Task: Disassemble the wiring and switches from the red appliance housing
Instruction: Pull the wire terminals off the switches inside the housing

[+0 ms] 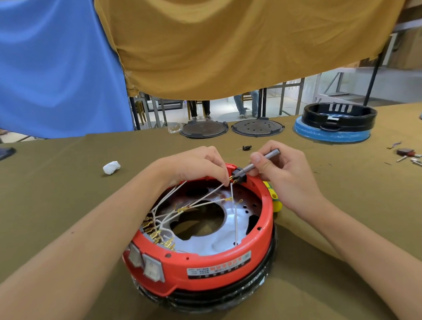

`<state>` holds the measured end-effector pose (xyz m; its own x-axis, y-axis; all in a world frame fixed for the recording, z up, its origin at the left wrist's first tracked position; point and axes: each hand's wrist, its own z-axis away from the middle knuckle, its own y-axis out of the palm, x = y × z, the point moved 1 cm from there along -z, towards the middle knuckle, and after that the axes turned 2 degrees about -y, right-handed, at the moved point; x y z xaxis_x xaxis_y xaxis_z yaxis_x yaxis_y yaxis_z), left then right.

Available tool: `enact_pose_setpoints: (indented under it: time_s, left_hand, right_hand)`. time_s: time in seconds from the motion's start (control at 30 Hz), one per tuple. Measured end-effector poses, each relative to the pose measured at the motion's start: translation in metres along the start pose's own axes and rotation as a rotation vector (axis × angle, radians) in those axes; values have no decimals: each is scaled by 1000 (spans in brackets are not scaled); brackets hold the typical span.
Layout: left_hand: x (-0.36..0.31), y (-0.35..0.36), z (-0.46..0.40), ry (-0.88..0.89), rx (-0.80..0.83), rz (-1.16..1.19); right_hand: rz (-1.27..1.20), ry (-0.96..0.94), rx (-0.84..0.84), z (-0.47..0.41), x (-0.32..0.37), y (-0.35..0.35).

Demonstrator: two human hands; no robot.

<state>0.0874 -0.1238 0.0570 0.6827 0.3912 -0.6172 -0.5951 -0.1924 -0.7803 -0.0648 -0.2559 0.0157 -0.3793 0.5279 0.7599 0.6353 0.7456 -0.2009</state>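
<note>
The red appliance housing lies upside down on the table, open towards me. White wires with brass terminals cross its silver inside. Two white rocker switches sit in its near left wall. A black connector block sits on the far rim. My left hand pinches a white wire at its brass terminal beside that block. My right hand grips a grey metal tool like a pen, its tip at the block.
Behind the housing stand two dark round plates and a black ring on a blue base. A white crumpled wad lies left, a small black part in the middle, loose metal parts right. A yellow object touches the housing.
</note>
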Motion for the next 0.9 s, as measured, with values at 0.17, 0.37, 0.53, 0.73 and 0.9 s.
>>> enact_pose_setpoints:
  time_s: [0.17, 0.37, 0.53, 0.73, 0.9]
  left_hand:
    - [1, 0, -1, -11, 5, 3]
    - [1, -1, 0, -12, 15, 9]
    - [0, 0, 0, -6, 5, 11]
    - [2, -1, -1, -8, 17, 13]
    - [0, -2, 2, -14, 36, 7]
  right_hand:
    - [49, -24, -7, 2, 2, 1]
    - [135, -113, 18, 5, 7, 3]
    - [78, -69, -3, 4, 2, 2]
    - [-16, -2, -26, 2, 1, 2]
    - [-63, 34, -13, 2, 1, 2]
